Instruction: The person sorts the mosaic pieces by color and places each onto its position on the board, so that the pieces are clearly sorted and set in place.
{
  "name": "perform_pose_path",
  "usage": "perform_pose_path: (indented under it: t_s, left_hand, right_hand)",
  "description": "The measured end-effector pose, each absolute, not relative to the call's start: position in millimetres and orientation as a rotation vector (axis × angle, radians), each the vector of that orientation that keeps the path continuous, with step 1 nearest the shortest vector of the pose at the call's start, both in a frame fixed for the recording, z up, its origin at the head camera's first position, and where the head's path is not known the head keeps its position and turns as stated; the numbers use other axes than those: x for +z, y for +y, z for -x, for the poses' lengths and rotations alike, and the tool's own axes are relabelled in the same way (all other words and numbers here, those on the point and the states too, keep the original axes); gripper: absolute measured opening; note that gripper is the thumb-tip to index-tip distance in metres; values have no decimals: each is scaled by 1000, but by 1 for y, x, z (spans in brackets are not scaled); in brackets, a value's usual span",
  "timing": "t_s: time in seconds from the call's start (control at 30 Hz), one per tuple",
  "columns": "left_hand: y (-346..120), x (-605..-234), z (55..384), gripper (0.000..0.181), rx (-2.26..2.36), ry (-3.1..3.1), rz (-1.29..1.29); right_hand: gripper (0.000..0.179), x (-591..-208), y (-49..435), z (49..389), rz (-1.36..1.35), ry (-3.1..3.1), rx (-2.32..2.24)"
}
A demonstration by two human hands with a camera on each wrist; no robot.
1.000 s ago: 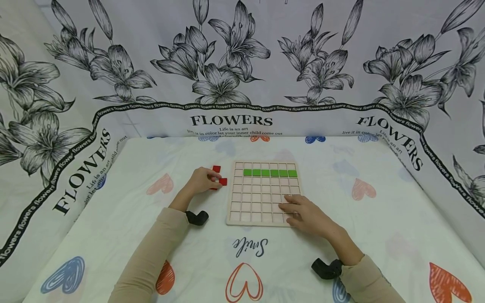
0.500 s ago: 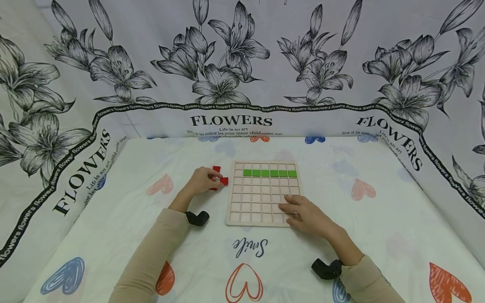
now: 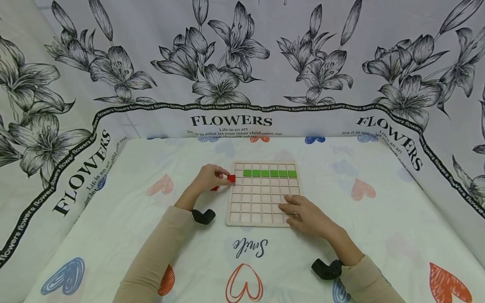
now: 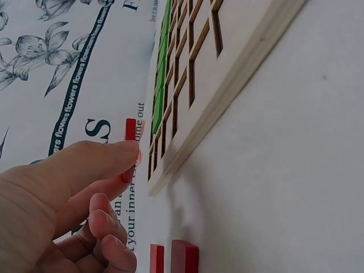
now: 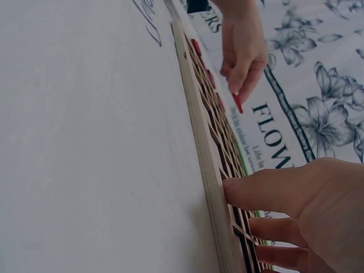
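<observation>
Between thumb and forefinger my left hand (image 3: 207, 179) pinches a red square tile (image 3: 231, 179), held up by the left edge of the wooden grid board (image 3: 229, 206). In the left wrist view this red tile (image 4: 130, 129) is seen edge-on, raised clear of the cloth. Several green tiles (image 3: 270, 173) fill most of the board's second row from the far side. My right hand (image 3: 308, 214) rests on the board's near right part, fingers spread over the cells, thumb (image 5: 256, 190) at the near rim. Below my left hand lie more red tiles (image 4: 185, 257), partly hidden in the head view.
A white cloth (image 3: 250, 286) printed with hearts and the word "Smile" covers the table. Behind it hangs a flower-printed curtain (image 3: 227, 63). A black camera mount (image 3: 204, 216) sits at the left wrist, and another black mount (image 3: 326, 268) at the right.
My left hand has moved right and slightly away with the red tile, from the loose red tiles to the board's left edge. My right hand has stayed in place.
</observation>
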State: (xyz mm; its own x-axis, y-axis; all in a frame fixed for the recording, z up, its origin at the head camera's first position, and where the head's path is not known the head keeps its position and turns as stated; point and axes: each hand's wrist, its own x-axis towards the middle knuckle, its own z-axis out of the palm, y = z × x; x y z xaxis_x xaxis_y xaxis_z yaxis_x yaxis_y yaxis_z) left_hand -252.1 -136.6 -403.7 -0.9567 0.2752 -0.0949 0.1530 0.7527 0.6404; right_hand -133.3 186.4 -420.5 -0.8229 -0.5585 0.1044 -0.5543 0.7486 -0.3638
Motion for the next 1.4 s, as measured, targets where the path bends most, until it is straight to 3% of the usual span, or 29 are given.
perform_pose_path:
  t_s: [0.93, 1.4]
  left_hand:
    - [-100, -394, 250, 35, 1101, 2694, -370]
    - [-82, -389, 250, 26, 1207, 2658, -486]
  right_hand:
    - [40, -422, 187, 136, 918, 2921, -578]
    - [40, -423, 187, 135, 892, 2920, -587]
